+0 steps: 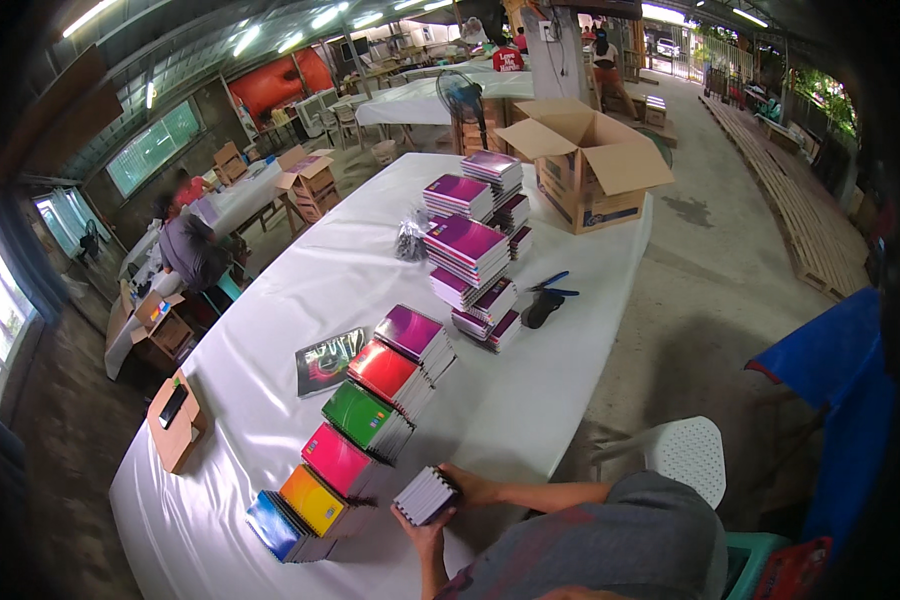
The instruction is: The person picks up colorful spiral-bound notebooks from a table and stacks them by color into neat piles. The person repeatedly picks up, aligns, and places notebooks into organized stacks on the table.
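Note:
Between my hands I hold a small stack of spiral notebooks (425, 496), tilted so that the white page edges and dark spirals show. My left hand (425, 532) grips its near side, and my right hand (473, 487) closes round the far right side. Just left of it runs a row of notebook stacks by cover colour: blue (278, 524), yellow (313, 499), pink (336, 458), green (358, 413), red (382, 369) and purple (410, 328). Farther back, taller piles of purple notebooks (466, 243) stand close together.
An open cardboard box (582, 170) sits at the table's far right corner. Blue-handled pliers (552, 287) lie beside a black object (541, 311). A dark printed booklet (328, 362) and a phone (173, 404) on cardboard (182, 436) lie leftward. A white stool (688, 458) stands right.

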A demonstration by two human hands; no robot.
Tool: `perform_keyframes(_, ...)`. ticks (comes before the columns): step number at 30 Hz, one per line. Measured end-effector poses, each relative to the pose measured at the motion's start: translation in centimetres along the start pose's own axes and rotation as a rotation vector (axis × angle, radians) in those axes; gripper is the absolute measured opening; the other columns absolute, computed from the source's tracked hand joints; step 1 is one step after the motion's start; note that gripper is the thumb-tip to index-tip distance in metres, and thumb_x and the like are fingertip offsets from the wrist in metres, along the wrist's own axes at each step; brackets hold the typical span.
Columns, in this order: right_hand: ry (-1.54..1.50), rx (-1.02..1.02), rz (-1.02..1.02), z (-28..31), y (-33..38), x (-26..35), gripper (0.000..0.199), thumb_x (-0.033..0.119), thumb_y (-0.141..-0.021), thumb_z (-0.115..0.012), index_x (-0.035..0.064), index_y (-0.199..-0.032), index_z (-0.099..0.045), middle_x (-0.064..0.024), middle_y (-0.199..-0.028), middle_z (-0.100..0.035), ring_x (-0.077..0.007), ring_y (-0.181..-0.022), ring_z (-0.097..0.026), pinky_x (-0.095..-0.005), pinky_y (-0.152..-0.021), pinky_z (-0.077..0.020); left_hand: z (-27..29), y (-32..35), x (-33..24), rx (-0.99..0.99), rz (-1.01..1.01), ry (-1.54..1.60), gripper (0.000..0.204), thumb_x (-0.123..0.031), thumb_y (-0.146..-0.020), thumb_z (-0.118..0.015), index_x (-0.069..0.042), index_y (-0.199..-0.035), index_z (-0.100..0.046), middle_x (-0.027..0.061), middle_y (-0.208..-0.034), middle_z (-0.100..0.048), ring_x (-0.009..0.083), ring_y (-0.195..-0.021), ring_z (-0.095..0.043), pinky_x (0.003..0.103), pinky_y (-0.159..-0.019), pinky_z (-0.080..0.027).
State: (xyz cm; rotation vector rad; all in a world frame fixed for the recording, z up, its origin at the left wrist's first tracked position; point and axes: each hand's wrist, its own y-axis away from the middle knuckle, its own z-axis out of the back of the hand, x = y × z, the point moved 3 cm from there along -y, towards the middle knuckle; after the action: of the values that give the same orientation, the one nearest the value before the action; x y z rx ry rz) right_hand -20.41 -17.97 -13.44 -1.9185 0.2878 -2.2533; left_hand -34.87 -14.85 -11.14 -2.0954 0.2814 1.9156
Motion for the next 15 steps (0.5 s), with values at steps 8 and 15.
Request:
perform_keyframes(8, -0.008, 0.100, 0.023, 1.2, 0.1, 2.4, 0.077, 0.017, -0.062, -0.080, 0.0075, -0.124, -0.035, -0.0129, -0.122, -0.041, -0.0257, -0.116, -0.042, -0.0371, -0.098, -0.0343, 1.7, 0.5, 0.4, 0.045, -0.082, 0.021, 0.104, -0.031, -0.034, -0.092, -0.004, -0.117, -0.036, 0.0066, -0.109, -0.048, 0.0201, -0.101, -0.050, 0.037, -0.097, -0.035)
perform_keyframes(15, 0.234, 0.122, 0.029, 0.4, 0.0, 1.1, 0.069, 0.029, -0.064, -0.078, 0.0091, -0.119, -0.041, -0.0094, -0.118, -0.048, -0.0278, -0.110, -0.048, -0.0407, -0.099, -0.0318, 1.8, 0.3, 4.0, -0.032, -0.183, -0.030, 0.099, -0.036, -0.039, -0.091, -0.002, -0.116, -0.038, 0.0074, -0.110, -0.048, 0.0206, -0.103, -0.049, 0.040, -0.103, -0.029)
